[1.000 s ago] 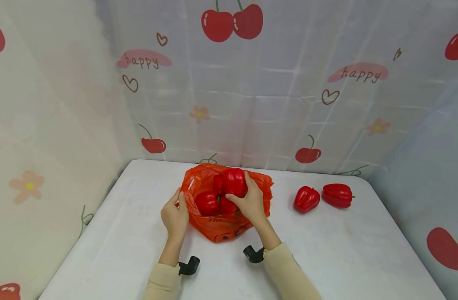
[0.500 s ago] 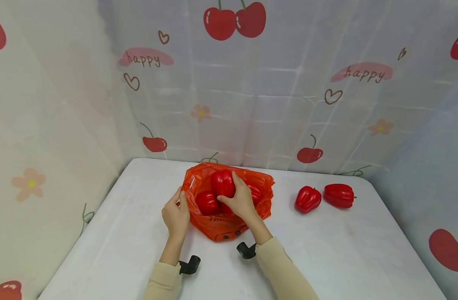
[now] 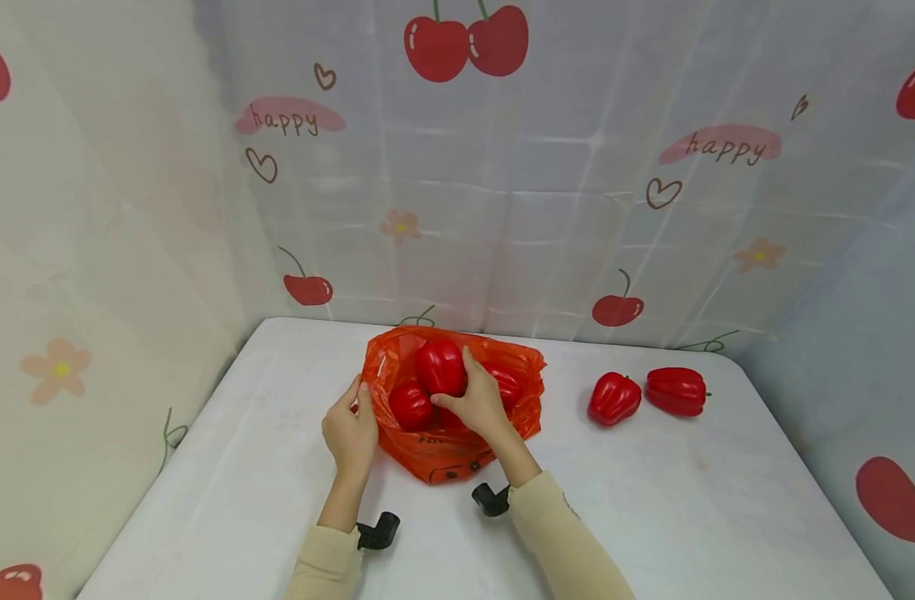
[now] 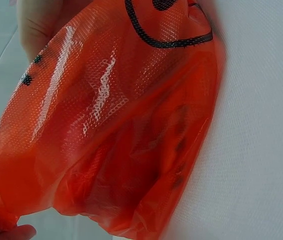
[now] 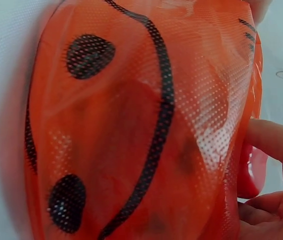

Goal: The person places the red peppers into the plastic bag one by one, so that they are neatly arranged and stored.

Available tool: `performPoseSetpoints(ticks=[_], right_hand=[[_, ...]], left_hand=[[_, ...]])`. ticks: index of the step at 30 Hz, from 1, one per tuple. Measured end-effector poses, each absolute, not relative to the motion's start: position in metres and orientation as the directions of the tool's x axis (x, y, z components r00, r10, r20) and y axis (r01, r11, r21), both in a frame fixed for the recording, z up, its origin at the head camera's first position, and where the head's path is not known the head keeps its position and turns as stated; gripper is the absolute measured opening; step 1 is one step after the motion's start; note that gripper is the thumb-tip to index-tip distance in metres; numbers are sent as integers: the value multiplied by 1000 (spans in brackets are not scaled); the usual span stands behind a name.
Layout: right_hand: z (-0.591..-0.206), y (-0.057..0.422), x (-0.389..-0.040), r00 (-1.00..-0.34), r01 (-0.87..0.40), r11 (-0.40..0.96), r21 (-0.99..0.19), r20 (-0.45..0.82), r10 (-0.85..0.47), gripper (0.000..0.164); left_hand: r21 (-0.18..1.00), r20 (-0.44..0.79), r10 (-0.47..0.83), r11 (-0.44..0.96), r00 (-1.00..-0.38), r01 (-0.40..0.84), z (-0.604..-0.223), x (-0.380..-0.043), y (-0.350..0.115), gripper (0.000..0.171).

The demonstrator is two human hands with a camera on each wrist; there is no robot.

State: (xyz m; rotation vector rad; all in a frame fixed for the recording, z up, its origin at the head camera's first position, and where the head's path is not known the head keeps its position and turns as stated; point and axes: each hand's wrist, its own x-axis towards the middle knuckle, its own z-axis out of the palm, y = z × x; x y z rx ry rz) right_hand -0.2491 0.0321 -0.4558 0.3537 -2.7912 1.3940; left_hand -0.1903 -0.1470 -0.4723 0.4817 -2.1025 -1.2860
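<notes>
The red bell pepper being held (image 3: 438, 365) sits within the right grip (image 3: 478, 404), above the mouth of an orange plastic bag (image 3: 438, 462) and toward its left half. The right grip is spread about as wide as the pepper, thumb low at its near side and fingers up along its right side, with the pepper pinched between them. In the right wrist view, part of a red pepper shows between thumb and fingers, next to the bag's printed wall.

The left grip (image 3: 352, 433) is nearly closed, pinching the bag's left rim between thumb and fingers. The bag rests on the white surface (image 3: 690, 500), its mouth spread open.

Inside the bag, a lower pepper (image 3: 410, 406) lies just below the held one, and another pepper (image 3: 505, 385) shows to the right, partly behind the right grip. The film and the hand cover much of the inside, so the full count in there is hard to judge. Two loose peppers (image 3: 615, 399) lie side by side on the surface, well right of the bag.
</notes>
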Motion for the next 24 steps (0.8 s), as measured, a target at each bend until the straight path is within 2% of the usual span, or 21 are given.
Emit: performPoseSetpoints(ticks=[13, 24], right_hand=[[-454, 48, -242, -969, -245, 518, -819, 183, -169, 92], [-451, 77, -234, -976, -219, 499, -838, 193, -103, 91]], left_hand=[[885, 323, -592, 465, -739, 15, -473, -190, -147, 33], [879, 341, -589, 476, -733, 26, -475, -192, -147, 33]])
